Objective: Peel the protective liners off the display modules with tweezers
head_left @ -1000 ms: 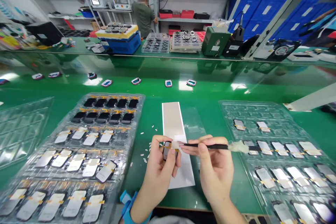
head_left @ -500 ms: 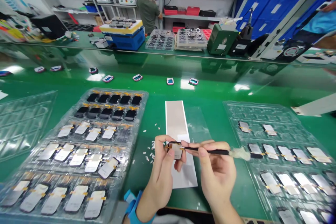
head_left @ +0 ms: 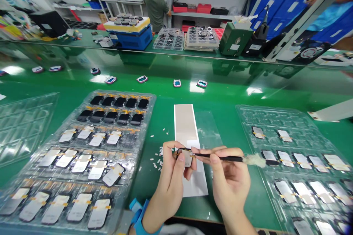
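My left hand is closed around a small screen module, its silver back facing up, with a dark rim and a flex strip at the top. In my right hand are black tweezers, held nearly level, with whitish fluffy material wrapped near the rear end. Their tip touches or almost touches the module's upper right edge; I cannot tell which. Beneath both hands lies a long white sheet with a beige strip. Small white scraps are scattered left of it.
At left is a clear tray of modules, some black side up, others silver. Another clear tray with silver modules stands at right. Several small frames line the green table's back. One person stands beyond; blue-clothed person at right.
My hands keep nearly the same pose, module and tweezers still held. The view has shifted slightly. At the far right, the blue-clothed person has moved leftward.
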{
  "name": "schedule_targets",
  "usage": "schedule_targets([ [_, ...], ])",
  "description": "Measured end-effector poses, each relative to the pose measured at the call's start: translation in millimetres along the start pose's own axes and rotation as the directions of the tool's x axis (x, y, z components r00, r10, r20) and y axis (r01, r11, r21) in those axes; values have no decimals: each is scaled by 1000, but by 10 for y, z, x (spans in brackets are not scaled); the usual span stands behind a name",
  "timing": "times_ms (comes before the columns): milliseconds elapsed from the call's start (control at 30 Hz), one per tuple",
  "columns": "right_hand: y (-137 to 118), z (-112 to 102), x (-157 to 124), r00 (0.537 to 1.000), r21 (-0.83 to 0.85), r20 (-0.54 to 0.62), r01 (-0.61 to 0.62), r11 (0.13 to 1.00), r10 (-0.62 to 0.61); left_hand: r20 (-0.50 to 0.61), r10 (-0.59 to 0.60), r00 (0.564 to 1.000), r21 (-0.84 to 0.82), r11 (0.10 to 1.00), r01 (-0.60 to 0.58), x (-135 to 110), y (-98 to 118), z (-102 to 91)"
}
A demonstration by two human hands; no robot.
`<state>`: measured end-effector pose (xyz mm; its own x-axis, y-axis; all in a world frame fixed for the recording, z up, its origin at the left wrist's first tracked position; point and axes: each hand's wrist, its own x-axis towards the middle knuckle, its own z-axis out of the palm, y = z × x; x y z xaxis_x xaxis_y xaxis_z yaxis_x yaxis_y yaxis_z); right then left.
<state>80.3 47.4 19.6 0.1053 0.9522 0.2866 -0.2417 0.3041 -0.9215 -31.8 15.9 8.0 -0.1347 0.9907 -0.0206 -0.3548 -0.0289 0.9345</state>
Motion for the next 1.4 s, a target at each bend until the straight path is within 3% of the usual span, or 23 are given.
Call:
schedule_targets([
  [1100, -33, 15, 38, 999, 0, -10, 38, 999, -38, 4, -2, 1000, 18, 1000, 2, 5, 25, 15],
  [1400, -19, 15, 20, 998, -4, -35, -56, 998, 56, -70, -21, 997, 30, 999, 23, 18, 20, 44],
])
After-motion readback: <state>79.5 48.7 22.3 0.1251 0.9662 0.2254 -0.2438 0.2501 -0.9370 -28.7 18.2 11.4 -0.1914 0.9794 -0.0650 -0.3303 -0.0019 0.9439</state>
